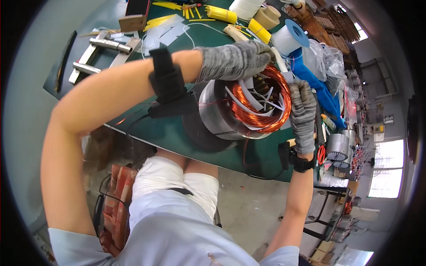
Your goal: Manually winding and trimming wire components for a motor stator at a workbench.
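A motor stator [215, 111] with a smooth metal shell stands on the table in front of me. A thick ring of copper wire winding [284, 95] bulges from its open end. White insulating strips and sleeves [266, 104] stick out inside the ring. My left hand [239, 60], in a grey knit glove, reaches across the top with fingers curled in at the winding's far edge. A pale bar [279, 61] lies close by its fingertips. My right hand [304, 108], gloved alike, is closed against the winding's right side. What either hand pinches is hidden.
Yellow strips [221, 14], wire spools [288, 37] and white sheets [166, 35] lie at the back of the green table [164, 137]. A metal frame [100, 51] sits at left. Blue cloth [317, 84] and more stators [338, 146] are at right.
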`<state>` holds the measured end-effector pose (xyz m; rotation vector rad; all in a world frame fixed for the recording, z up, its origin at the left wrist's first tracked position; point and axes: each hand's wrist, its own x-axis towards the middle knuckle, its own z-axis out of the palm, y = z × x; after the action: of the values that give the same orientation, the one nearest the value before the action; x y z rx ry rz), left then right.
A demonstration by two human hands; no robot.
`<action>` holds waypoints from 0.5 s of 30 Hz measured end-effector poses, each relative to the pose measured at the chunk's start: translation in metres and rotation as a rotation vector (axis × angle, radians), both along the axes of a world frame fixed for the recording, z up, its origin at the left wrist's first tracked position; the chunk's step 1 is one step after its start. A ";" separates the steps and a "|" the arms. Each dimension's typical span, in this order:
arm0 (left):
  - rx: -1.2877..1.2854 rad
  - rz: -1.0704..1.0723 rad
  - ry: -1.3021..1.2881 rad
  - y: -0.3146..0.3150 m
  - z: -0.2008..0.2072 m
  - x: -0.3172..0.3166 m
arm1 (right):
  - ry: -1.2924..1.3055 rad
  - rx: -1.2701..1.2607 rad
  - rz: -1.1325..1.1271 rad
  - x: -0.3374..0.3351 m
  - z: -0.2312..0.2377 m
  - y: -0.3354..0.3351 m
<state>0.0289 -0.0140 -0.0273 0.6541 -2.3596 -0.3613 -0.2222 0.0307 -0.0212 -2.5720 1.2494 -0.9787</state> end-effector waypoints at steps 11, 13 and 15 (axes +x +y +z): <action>0.061 -0.151 0.135 -0.006 -0.010 -0.006 | -0.168 0.038 -0.058 0.015 0.002 -0.002; 0.066 -0.169 0.137 -0.005 -0.012 -0.010 | -0.214 0.121 -0.060 0.010 0.004 -0.002; 0.067 -0.167 0.139 -0.004 -0.012 -0.009 | -0.257 0.207 -0.096 0.003 -0.001 -0.004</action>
<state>0.0196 -0.0182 -0.0393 0.4482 -2.2818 -0.5437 -0.2192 0.0265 -0.0222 -2.1708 1.3335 -1.0931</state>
